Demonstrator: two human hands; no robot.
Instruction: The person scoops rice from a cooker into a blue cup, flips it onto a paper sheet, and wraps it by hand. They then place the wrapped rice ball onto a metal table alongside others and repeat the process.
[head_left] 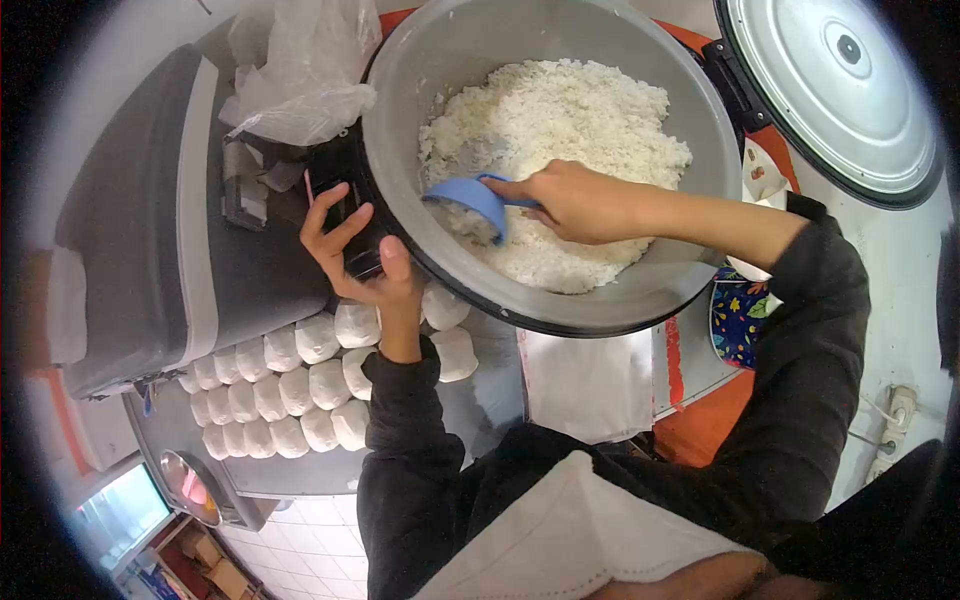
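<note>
A large rice cooker pot (410, 100) with a grey inside holds a mound of cooked white rice (570, 110). My right hand (590, 205) reaches in from the right, fingers closed round the handle of a blue plastic scoop (470, 203). The scoop is tilted at the pot's left side, with rice in its bowl. My left hand (365, 255) is outside the pot by its black side handle (345, 215). Its fingers are spread, with the thumb close to the rim; whether the palm touches the handle is hard to see.
Rows of white wrapped parcels (295, 390) line the metal counter (470, 420) at left. White paper sheets (590, 385) lie in front of the pot. The raised lid (845, 90) stands at right, above a flowered container (735, 325). A grey box (140, 230) and clear plastic bags (305, 70) are at left.
</note>
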